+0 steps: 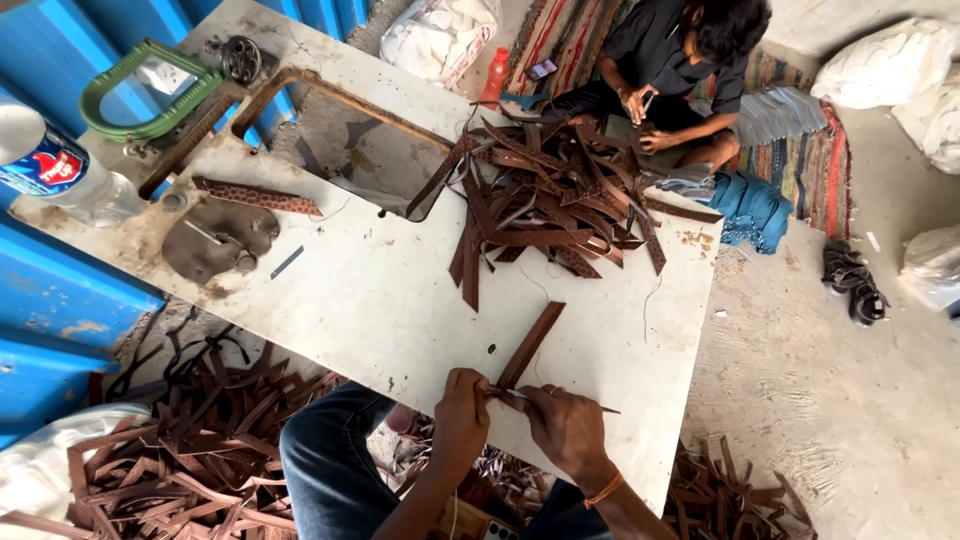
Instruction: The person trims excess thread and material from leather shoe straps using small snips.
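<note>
While both hands pinch its near end at the table (380, 300) edge, left hand (462, 415) and right hand (566, 428), the brown leather strip (530, 345) looks light, bendable, best held near that end

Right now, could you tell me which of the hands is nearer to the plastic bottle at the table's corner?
Left. The left hand lies on the plastic bottle's side of the brown strip; the right hand is beyond it, farther away.
</note>
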